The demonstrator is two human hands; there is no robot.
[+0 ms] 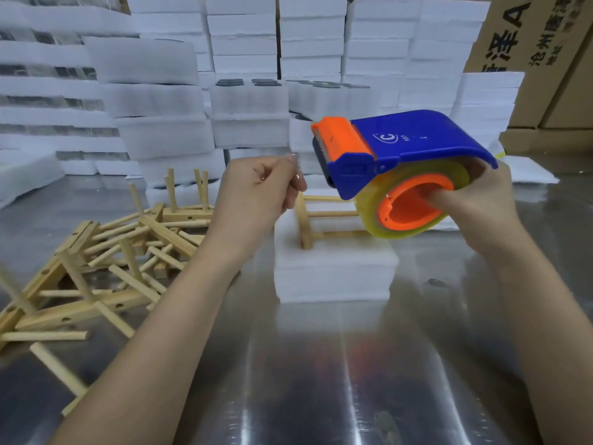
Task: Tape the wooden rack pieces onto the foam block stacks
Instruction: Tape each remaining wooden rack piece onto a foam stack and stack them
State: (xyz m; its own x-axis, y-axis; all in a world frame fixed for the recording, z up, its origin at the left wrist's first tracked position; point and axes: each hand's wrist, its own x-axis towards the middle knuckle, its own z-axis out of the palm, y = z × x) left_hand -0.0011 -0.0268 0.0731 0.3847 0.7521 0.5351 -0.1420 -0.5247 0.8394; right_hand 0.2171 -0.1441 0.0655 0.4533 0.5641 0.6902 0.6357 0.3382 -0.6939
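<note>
A white foam block stack stands on the metal table ahead of me. A wooden rack piece lies on top of it, pegs pointing right. My right hand holds a blue and orange tape dispenser with a clear tape roll, raised above the stack's right side. My left hand hovers just left of the dispenser's orange mouth, thumb and fingers pinched together; whether clear tape is between them cannot be told.
A loose heap of wooden rack pieces covers the table's left side. Tall stacks of white foam blocks fill the back. Cardboard boxes stand at the far right. The shiny metal table stretches toward me.
</note>
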